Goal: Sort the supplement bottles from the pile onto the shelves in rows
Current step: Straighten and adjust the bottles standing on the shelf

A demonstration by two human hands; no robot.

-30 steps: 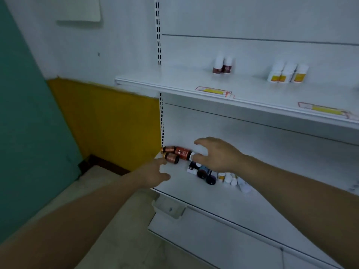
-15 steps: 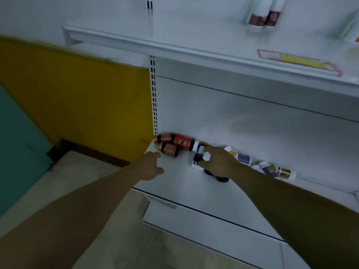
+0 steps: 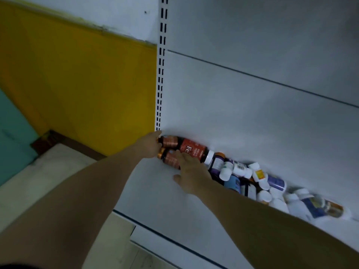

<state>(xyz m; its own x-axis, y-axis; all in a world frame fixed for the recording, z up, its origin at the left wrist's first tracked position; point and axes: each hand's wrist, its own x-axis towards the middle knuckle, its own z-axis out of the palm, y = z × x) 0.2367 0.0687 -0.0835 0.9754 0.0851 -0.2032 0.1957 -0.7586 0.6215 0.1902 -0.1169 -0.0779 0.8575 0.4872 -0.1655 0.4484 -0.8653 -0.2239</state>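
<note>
My left hand (image 3: 150,146) is against the caps of the upper copper bottle (image 3: 171,141) and the lower copper bottle (image 3: 169,159) at the shelf's (image 3: 155,193) left end; gripping or just touching, I can't tell. My right hand (image 3: 191,172) presses straight fingers on the lower one. The pile (image 3: 252,181) trails right along the back.

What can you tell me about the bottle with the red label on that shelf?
The bottle with the red label lies on its side at the back of the white shelf, against the rear panel. Its body looks dark and glossy; the label shows white letters "Fe" and blurred smaller print. Its white cap points right, into the pile of other bottles. A copper-coloured bottle lies at its left end, another just in front. Fingertips of the right hand seem to touch the label's front edge.
</note>
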